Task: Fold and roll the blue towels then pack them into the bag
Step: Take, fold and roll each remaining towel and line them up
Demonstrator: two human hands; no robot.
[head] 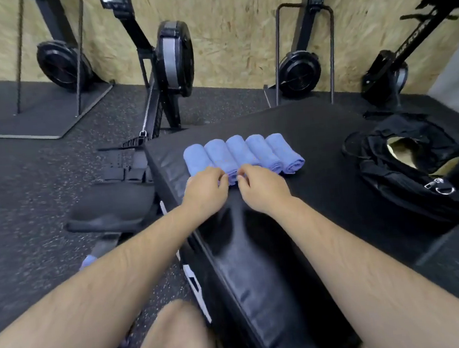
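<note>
Several rolled blue towels [241, 152] lie side by side in a row on a black padded box [319, 166]. My left hand [206, 189] rests on the near ends of the leftmost rolls, fingers curled onto the cloth. Beside it my right hand [261, 185] touches the near end of the middle rolls with bent fingers. Whether either hand truly grips a roll is hard to tell. A black bag [414, 168] sits open on the box's right side, its pale lining showing.
A rowing machine [159, 77] with its seat [112, 209] stands to the left on the dark rubber floor. More rowers lean against the chipboard wall behind. My bare knee [178, 333] is at the bottom edge by the box's front.
</note>
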